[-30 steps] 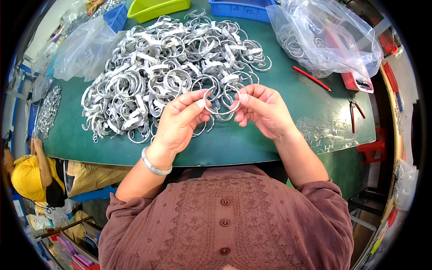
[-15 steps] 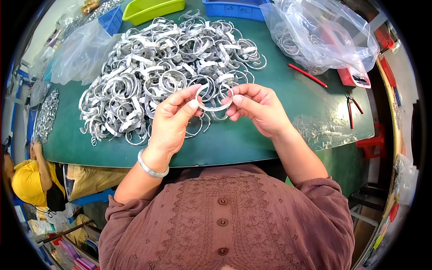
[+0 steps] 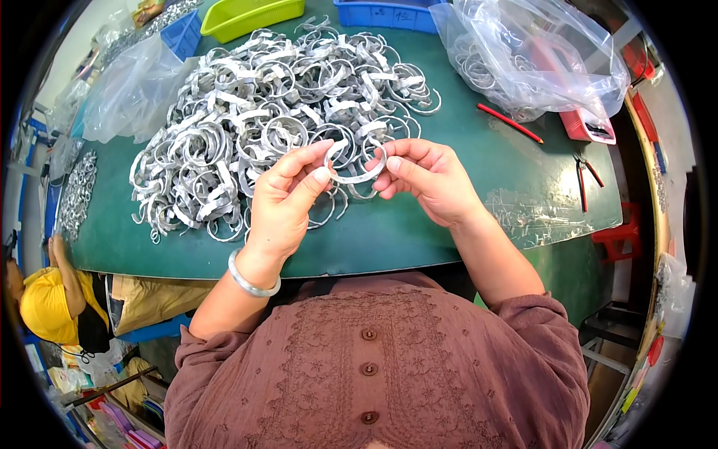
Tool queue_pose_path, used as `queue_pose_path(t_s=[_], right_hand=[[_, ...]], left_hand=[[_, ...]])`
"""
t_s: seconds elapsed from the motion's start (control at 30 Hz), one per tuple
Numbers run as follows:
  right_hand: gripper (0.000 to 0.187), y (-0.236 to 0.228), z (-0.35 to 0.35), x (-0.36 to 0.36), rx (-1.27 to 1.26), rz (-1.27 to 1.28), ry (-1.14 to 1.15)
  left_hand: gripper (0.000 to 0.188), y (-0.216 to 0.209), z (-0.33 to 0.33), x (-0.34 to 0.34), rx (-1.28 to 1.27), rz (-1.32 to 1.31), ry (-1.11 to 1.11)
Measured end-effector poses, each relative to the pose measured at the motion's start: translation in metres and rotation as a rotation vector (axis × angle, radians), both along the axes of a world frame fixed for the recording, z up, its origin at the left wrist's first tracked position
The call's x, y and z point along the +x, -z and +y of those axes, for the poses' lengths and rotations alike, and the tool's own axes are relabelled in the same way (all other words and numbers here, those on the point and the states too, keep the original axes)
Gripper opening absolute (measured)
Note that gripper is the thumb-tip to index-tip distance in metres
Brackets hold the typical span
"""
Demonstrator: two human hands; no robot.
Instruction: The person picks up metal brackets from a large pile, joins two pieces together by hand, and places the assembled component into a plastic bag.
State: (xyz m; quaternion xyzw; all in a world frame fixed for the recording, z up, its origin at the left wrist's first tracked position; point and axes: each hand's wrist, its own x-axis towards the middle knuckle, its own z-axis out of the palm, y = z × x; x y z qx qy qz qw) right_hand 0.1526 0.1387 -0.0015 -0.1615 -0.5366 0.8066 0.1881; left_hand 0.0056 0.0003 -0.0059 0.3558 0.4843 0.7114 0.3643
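Note:
Between my two hands is an open silvery metal cuff bangle [image 3: 357, 178], its gap turned away from me. My left hand [image 3: 288, 194] pinches its left side between thumb and fingers. On the other side, the thumb and fingers of my right hand [image 3: 430, 182] close on the bangle's right end. Just beyond my hands spreads a large heap of similar grey metal bangles [image 3: 217, 142], tangled and overlapping. A pale bangle [image 3: 253, 277] circles my left wrist.
The green table [image 3: 389, 239] carries a red pencil [image 3: 510, 123], red-handled pliers [image 3: 583, 183] and a clear plastic bag [image 3: 531, 67] over a pink container [image 3: 587, 127]. Green [image 3: 250, 16] and blue baskets [image 3: 389, 15] stand at the back. A person in yellow [image 3: 56, 303] sits at left.
The bangle has tilted slightly in my fingers, so more of its flat outer band shows. Both hands stay in nearly the same place.

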Motion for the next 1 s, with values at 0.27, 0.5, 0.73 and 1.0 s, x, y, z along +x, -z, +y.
queue_pose_path(t_s=[0.27,0.5,0.73,1.0], right_hand=[[0.017,0.000,-0.002,0.000,0.047,0.024,0.025],[0.015,-0.001,-0.011,0.002,0.367,0.121,0.159],[0.016,-0.021,-0.021,0.002,0.961,0.186,0.253],[0.022,-0.026,-0.027,0.003,1.205,0.185,0.293]], left_hand=[[0.029,0.003,0.000,-0.001,0.024,0.082,-0.015],[0.029,0.009,0.000,-0.005,0.040,0.115,-0.026],[0.029,0.005,0.001,0.000,0.041,-0.175,0.042],[0.027,0.004,0.003,0.003,-0.009,-0.328,0.083]])
